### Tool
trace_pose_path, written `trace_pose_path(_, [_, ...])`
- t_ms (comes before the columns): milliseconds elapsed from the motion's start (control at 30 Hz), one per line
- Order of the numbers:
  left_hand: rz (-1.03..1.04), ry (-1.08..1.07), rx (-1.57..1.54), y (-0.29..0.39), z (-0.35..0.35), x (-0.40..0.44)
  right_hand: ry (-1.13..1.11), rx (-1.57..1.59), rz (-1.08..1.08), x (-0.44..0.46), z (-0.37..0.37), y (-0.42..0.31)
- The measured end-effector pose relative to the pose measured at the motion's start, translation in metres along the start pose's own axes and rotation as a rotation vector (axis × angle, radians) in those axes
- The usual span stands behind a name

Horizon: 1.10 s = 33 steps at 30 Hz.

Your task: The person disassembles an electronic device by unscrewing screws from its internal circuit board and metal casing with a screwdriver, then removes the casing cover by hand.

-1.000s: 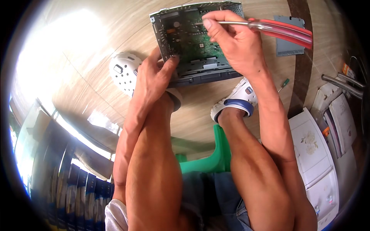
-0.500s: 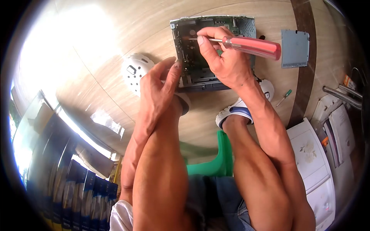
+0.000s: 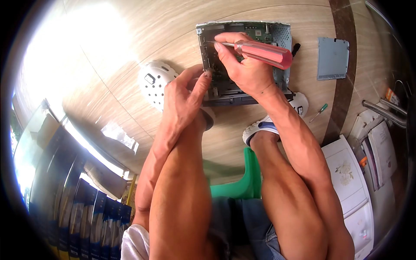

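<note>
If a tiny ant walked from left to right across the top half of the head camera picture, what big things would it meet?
The left white clog → the left hand → the open electronics case → the grey metal panel → the metal tubes.

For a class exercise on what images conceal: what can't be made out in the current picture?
All in the head view:
Tip of the screwdriver: too small against the dark inside of the case.
Part of the board: hidden by the right hand.
Part of the stool: hidden by the shorts.
The blue items: too blurred to identify.
</note>
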<state>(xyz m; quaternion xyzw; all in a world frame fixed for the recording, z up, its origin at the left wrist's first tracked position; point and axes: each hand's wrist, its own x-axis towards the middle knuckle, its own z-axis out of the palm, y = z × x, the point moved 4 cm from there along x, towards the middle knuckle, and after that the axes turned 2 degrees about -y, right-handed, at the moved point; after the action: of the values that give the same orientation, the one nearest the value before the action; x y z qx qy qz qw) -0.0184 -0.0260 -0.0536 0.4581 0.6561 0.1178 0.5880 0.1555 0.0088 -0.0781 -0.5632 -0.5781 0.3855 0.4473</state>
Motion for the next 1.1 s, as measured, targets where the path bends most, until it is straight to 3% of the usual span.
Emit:
trace_pose_path(167, [-0.001,-0.01,-0.008,-0.003,0.0,0.001,-0.031,-0.19,-0.161,0.004,-0.002,-0.01])
trace_pose_path(467, [0.02,-0.011,-0.028,-0.003,0.0,0.0,-0.074,-0.201,-0.258,0.001,0.004,-0.004])
trace_pose_path(1100, [0.02,-0.015,-0.026,-0.004,0.0,0.0,-0.047,-0.138,-0.148,0.003,0.006,-0.006])
